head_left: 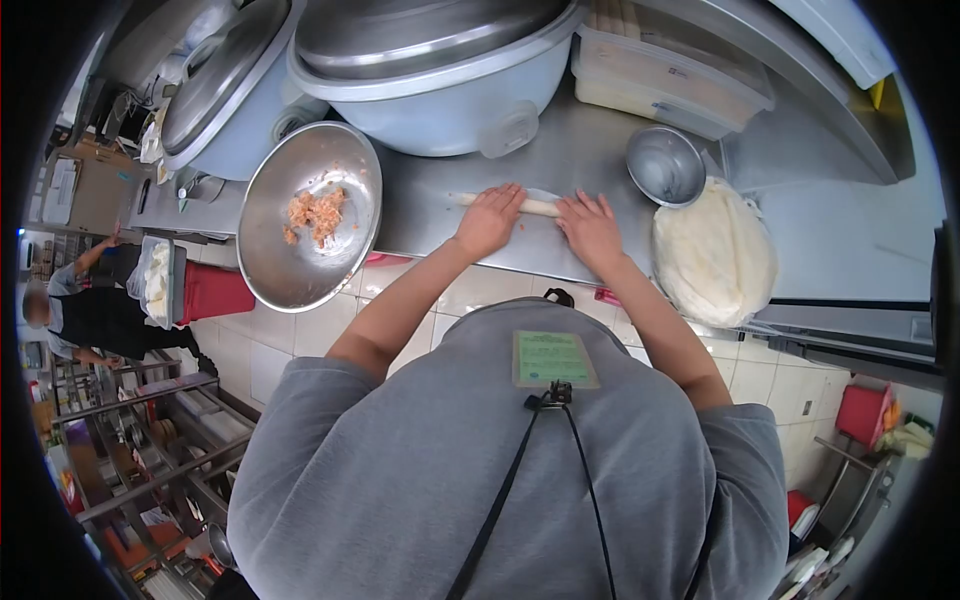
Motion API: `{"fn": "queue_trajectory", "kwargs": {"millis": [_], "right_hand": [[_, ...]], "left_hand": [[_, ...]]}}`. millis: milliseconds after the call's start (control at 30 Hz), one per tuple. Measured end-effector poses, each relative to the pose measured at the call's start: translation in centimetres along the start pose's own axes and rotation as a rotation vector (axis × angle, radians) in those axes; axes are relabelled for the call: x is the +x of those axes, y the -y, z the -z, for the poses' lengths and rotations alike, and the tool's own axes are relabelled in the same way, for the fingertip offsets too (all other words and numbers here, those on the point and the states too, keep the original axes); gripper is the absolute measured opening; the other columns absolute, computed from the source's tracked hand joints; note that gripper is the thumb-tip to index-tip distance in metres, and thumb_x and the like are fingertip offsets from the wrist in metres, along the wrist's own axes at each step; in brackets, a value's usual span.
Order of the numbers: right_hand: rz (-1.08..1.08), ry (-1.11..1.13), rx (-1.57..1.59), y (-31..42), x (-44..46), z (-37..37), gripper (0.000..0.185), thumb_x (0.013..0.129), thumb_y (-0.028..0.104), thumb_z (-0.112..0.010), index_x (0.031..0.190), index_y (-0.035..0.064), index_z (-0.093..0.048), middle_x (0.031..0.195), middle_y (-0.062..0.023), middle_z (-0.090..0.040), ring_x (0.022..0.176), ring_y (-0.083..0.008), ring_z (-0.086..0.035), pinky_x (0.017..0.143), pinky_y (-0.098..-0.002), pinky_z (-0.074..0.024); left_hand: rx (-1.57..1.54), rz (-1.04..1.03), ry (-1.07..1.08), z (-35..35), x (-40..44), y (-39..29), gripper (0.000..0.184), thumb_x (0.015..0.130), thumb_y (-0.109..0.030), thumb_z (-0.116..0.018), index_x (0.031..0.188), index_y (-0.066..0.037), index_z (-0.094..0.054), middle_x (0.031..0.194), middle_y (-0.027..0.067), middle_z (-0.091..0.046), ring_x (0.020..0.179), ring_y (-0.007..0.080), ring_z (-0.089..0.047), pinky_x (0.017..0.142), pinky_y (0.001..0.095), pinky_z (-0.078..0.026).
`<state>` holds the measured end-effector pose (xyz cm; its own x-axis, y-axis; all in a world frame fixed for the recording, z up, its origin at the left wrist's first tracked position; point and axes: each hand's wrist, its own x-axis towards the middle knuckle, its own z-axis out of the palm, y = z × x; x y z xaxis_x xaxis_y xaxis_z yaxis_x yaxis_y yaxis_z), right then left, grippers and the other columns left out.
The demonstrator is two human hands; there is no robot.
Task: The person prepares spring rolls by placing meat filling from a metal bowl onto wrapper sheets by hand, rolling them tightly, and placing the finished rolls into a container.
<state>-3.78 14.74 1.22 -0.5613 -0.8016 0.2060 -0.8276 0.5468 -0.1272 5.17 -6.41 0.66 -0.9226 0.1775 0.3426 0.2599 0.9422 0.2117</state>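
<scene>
A thin pale roll of dough lies crosswise on the steel worktop. My left hand rests flat over its left part, fingers stretched out, and the roll's left end shows beyond it. On the right part lies my right hand, its fingers extended and slightly apart. To my left, a large steel bowl holds a clump of orange-pink minced filling. Near my right hand sits a big mound of pale dough, with a small metal bowl against its upper edge.
Two large lidded pots stand along the back of the worktop. A clear plastic box is at the back right. Off to the left, a person in a dark apron stands beside a red bin.
</scene>
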Motion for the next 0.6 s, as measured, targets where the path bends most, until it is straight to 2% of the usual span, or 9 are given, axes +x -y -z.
{"fn": "queue_trajectory", "kwargs": {"millis": [67, 133, 233, 367, 467, 533, 600], "right_hand": [[0.008, -0.001, -0.022, 0.2, -0.4, 0.4, 0.037, 0.089, 0.027, -0.051, 0.122, 0.0096, -0.053, 0.126, -0.0063, -0.054, 0.122, -0.0233, -0.045, 0.103, -0.0452, -0.0301], [0.045, -0.179, 0.004, 0.5, -1.4, 0.5, 0.035, 0.086, 0.024, -0.055, 0.118, 0.0107, -0.056, 0.120, -0.0056, -0.057, 0.118, -0.0227, -0.048, 0.101, -0.0435, -0.0332], [0.170, -0.181, -0.038, -0.6, -2.2, -0.3, 0.034, 0.084, 0.022, -0.056, 0.115, 0.0098, -0.057, 0.120, -0.0047, -0.057, 0.116, -0.0230, -0.049, 0.099, -0.0422, -0.0355], [0.175, -0.206, -0.035, -2.2, -0.1, -0.8, 0.034, 0.081, 0.020, -0.059, 0.113, 0.0099, -0.059, 0.116, -0.0041, -0.059, 0.112, -0.0221, -0.051, 0.095, -0.0398, -0.0384], [0.176, -0.250, -0.024, -2.7, 1.9, -0.5, 0.033, 0.079, 0.021, -0.062, 0.109, 0.0094, -0.060, 0.111, -0.0031, -0.060, 0.105, -0.0208, -0.053, 0.088, -0.0376, -0.0413], [0.146, -0.206, 0.046, -3.0, 2.7, -0.5, 0.031, 0.076, 0.021, -0.064, 0.105, 0.0103, -0.062, 0.102, -0.0014, -0.061, 0.099, -0.0197, -0.054, 0.082, -0.0364, -0.0426], [0.114, -0.178, 0.079, -3.2, 3.0, -0.5, 0.030, 0.075, 0.022, -0.064, 0.103, 0.0110, -0.063, 0.100, -0.0006, -0.060, 0.097, -0.0196, -0.053, 0.081, -0.0362, -0.0426]], "left_hand": [[-0.009, 0.002, -0.005, 0.8, 0.0, -0.6, 0.045, 0.083, -0.016, -0.057, 0.122, 0.004, -0.048, 0.125, 0.0208, -0.051, 0.118, 0.0328, -0.047, 0.100, 0.0426, -0.035], [-0.042, -0.028, -0.089, 1.7, -0.6, -1.5, 0.043, 0.083, -0.015, -0.057, 0.121, 0.003, -0.050, 0.125, 0.0193, -0.050, 0.118, 0.0323, -0.047, 0.100, 0.0421, -0.036], [-0.019, -0.100, -0.056, 0.0, -1.2, -0.2, 0.043, 0.081, -0.015, -0.059, 0.120, 0.002, -0.050, 0.126, 0.0175, -0.050, 0.119, 0.0317, -0.046, 0.100, 0.0418, -0.036], [0.045, -0.109, 0.021, -0.8, 0.5, 2.0, 0.042, 0.081, -0.017, -0.060, 0.118, 0.001, -0.052, 0.126, 0.0167, -0.050, 0.119, 0.0316, -0.046, 0.100, 0.0409, -0.037], [-0.081, -0.034, 0.004, -0.1, 2.2, 2.6, 0.041, 0.078, -0.016, -0.063, 0.116, -0.001, -0.055, 0.119, 0.0150, -0.054, 0.112, 0.0311, -0.049, 0.095, 0.0396, -0.040], [-0.144, 0.023, 0.021, 1.0, 3.2, 2.7, 0.040, 0.076, -0.014, -0.066, 0.113, -0.003, -0.057, 0.106, 0.0127, -0.056, 0.102, 0.0300, -0.051, 0.089, 0.0383, -0.042], [-0.218, 0.013, -0.014, 0.7, 3.7, 3.3, 0.037, 0.075, -0.013, -0.067, 0.110, -0.004, -0.058, 0.101, 0.0122, -0.055, 0.098, 0.0299, -0.051, 0.087, 0.0384, -0.043]]}}
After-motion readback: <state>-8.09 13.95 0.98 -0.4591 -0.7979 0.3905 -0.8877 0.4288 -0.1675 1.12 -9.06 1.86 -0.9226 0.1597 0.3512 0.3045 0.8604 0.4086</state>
